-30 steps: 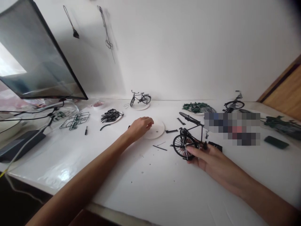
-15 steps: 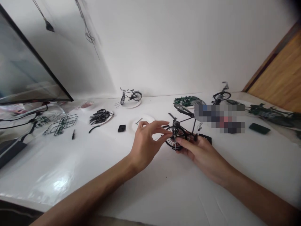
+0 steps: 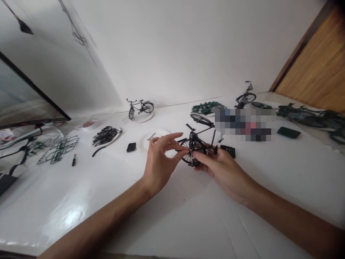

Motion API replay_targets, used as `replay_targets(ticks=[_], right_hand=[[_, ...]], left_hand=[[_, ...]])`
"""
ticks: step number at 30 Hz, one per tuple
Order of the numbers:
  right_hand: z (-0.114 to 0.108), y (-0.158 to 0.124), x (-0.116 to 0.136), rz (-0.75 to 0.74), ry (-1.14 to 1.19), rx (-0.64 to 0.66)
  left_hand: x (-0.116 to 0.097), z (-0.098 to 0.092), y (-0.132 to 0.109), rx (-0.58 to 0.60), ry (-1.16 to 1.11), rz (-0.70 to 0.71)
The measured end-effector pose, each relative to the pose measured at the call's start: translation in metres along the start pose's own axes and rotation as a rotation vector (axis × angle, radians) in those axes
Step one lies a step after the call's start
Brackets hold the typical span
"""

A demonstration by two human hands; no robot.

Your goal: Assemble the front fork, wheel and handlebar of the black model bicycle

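Note:
A black model bicycle lies tipped over in front of me, one spoked wheel towards me and another wheel farther back. My right hand grips it around the near wheel, thumb on the spokes. At the wheel's hub, the thumb and index finger of my left hand are pinched together, the other fingers raised. Whatever sits between those fingertips is too small to make out. Behind my left hand, a white plate carries a thin grey rod-like piece.
Finished-looking model bicycles stand at the back left and back right. Plates hold black parts and green parts. Green sprue frames, a small screwdriver and a black square piece lie left. A dark green block lies right.
The camera view has turned slightly, so the scene sits a little to the left. Both hands stay at the same wheel, with the left pinch still at its hub.

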State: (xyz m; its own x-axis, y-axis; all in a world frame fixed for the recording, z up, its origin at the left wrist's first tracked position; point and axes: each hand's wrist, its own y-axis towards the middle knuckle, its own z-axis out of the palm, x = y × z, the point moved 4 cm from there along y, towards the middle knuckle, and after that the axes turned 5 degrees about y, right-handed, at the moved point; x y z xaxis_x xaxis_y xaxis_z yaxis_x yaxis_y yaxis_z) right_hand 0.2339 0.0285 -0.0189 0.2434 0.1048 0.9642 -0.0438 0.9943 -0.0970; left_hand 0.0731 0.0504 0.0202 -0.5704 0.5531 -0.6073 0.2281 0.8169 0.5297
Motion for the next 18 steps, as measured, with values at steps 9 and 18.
replay_targets(ticks=[9,18], right_hand=[[-0.001,0.000,0.001,-0.035,-0.042,-0.015],[-0.001,0.000,0.001,-0.057,-0.067,-0.033]], left_hand=[[-0.012,-0.003,0.001,-0.014,0.234,0.191],[-0.012,-0.002,-0.003,-0.036,0.255,0.206]])
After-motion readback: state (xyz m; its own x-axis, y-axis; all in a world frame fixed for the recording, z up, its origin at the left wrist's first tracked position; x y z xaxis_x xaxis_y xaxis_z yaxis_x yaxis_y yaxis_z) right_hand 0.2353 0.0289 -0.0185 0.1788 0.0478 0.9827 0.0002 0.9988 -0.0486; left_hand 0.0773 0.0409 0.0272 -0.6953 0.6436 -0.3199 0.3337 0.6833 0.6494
